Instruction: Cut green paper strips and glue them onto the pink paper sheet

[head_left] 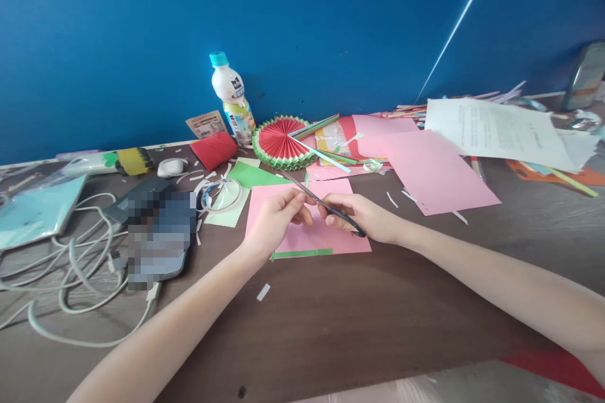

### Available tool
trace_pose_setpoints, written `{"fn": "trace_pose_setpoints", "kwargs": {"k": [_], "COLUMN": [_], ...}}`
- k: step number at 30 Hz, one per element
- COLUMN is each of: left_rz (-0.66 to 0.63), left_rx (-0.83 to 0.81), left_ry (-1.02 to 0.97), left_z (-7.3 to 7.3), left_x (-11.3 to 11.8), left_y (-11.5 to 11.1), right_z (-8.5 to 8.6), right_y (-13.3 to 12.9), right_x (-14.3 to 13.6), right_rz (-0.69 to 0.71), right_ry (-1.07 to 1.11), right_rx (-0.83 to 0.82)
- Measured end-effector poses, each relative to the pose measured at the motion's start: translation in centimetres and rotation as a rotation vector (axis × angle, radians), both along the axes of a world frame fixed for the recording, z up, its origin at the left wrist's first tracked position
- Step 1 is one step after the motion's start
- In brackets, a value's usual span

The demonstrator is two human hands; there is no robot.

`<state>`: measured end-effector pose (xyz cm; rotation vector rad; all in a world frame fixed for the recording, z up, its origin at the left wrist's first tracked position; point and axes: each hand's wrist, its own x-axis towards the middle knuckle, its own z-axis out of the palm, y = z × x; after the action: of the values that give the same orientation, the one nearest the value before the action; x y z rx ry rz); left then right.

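My right hand (354, 217) is wrapped round the dark handles of a pair of scissors (314, 196), whose blades point up and left. My left hand (278, 220) is just left of the blades, thumb and forefinger pinched near them; what it pinches is too small to make out. Both hands are above a pink sheet (352, 240) lying on the table, with a green strip (305, 253) along its near edge. Behind the hands sits a round pleated red and green paper fan (283, 141).
A bottle (231, 97) stands against the blue wall. Phone (165, 233) and white cables (70, 271) lie at left, tape rolls (222, 195) nearer the hands. Pink sheet (439, 170) and printed paper (496, 129) are at right. White scraps (263, 292) are scattered about.
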<state>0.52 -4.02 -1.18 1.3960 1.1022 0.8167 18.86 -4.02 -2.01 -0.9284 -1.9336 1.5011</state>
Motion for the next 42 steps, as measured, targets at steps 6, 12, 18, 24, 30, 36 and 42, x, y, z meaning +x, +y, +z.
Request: {"fn": "trace_pose_setpoints", "kwargs": {"k": [6, 12, 18, 24, 30, 36, 42], "left_rz": [-0.003, 0.048, 0.112, -0.171, -0.18, -0.115, -0.068], "left_rx": [0.079, 0.36, 0.588, -0.242, -0.519, -0.36, 0.279], "left_ry": [0.365, 0.779, 0.79, 0.226, -0.134, -0.037, 0.446], "left_z": [0.4, -1.4, -1.2, 0.2, 0.6, -0.2, -1.2], "left_x": [-1.5, -4.1, -3.8, -3.1, -2.8, -2.5, -1.3], "left_y": [1.5, 3.6, 3.6, 2.9, 2.4, 2.3, 1.3], "right_z": [0.1, -0.3, -0.4, -0.6, -0.8, -0.7, -1.9], "right_y": [0.2, 0.7, 0.7, 0.5, 0.3, 0.9, 2.8], "right_x": [0.2, 0.6, 0.6, 0.4, 0.3, 0.5, 2.0], "right_rz": [0.012, 0.02, 0.005, 0.018, 0.057, -0.085, -0.487], "right_ry": [-0.065, -0.214, -0.355, -0.327, -0.32, -0.324, -0.628], "right_rx": [-0.032, 0.127, 0.377, 0.474, 0.493, 0.491, 0.567]}}
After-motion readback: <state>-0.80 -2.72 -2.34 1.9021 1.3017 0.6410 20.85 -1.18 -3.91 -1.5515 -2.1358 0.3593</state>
